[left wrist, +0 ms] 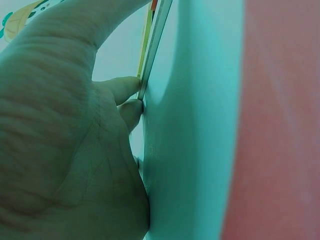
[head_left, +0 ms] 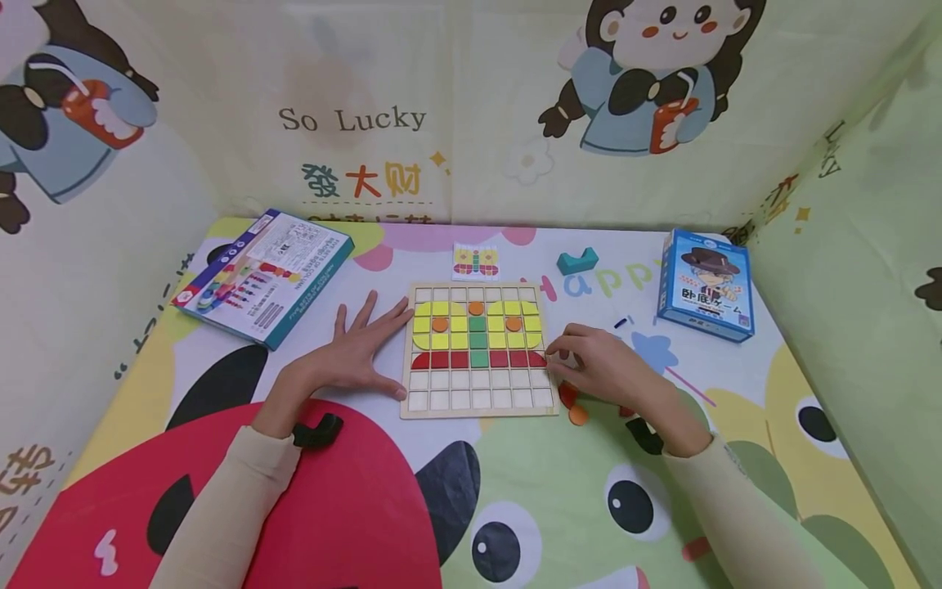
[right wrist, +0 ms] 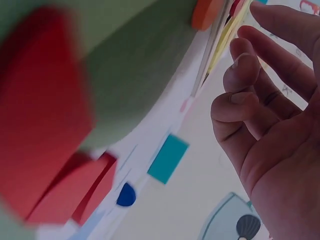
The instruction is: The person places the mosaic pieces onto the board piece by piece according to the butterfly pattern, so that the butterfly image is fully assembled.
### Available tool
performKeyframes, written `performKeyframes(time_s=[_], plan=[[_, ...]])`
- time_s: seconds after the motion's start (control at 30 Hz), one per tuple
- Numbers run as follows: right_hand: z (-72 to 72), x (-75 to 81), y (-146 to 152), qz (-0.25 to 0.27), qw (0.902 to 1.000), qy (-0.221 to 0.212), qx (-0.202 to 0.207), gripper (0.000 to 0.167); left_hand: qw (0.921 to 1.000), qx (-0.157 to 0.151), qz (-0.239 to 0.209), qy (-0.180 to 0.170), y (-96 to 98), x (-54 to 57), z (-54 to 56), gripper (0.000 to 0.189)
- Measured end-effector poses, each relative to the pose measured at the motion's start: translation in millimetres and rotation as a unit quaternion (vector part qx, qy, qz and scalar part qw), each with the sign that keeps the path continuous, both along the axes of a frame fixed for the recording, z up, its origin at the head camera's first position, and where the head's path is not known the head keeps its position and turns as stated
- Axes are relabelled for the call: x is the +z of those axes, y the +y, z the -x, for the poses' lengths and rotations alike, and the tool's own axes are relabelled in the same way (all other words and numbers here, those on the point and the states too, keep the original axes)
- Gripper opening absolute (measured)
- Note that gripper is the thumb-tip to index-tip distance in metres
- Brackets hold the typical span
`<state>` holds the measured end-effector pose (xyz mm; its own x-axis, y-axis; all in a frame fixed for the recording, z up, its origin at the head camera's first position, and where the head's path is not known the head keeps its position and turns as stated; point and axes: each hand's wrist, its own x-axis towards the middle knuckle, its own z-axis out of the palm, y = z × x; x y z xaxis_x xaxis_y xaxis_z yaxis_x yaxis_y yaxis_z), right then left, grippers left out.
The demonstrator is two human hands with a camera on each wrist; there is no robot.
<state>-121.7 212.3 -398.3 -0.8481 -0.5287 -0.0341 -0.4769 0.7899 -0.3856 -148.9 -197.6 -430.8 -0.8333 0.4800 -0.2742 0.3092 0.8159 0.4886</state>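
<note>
A wooden grid board lies on the table between the hands. Yellow pieces, orange discs, a green column and a row of red pieces fill its upper cells; the lower rows show bare wood. My left hand is spread wide, its thumb and fingertips along the board's left edge. At the right edge, my right hand has loosely bent fingers, fingertips right at the end red piece. In the right wrist view, no piece shows between the fingers.
A picture card with a butterfly pattern lies behind the board. Beside it sits a teal block. Flat boxes stand left and right. Loose red pieces and an orange disc lie near my right hand.
</note>
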Motion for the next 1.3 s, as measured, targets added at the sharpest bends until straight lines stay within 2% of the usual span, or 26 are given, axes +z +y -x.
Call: performKeyframes(time_s=[0.2,0.43,0.9,1.3], plan=[[-13.2,2.3,18.4,0.006,0.9999,-0.015,0.005,0.021,1.0,0.002,0.004,-0.002,0.1,3.3,-0.5,0.132],[-26.3,2.9,31.9,0.002,0.9984,-0.038,0.043,0.023,1.0,0.003,0.001,-0.002,0.5,3.8,-0.7,0.132],[-28.0,-0.3,32.7,0.002,0.997,-0.048,0.06,0.03,1.0,0.004,0.0,-0.005,1.3,1.7,-1.1,0.131],[-31.9,-1.2,32.5,-0.009,0.9981,-0.048,0.038,0.022,1.0,0.006,-0.002,-0.005,1.1,2.2,-1.4,0.132]])
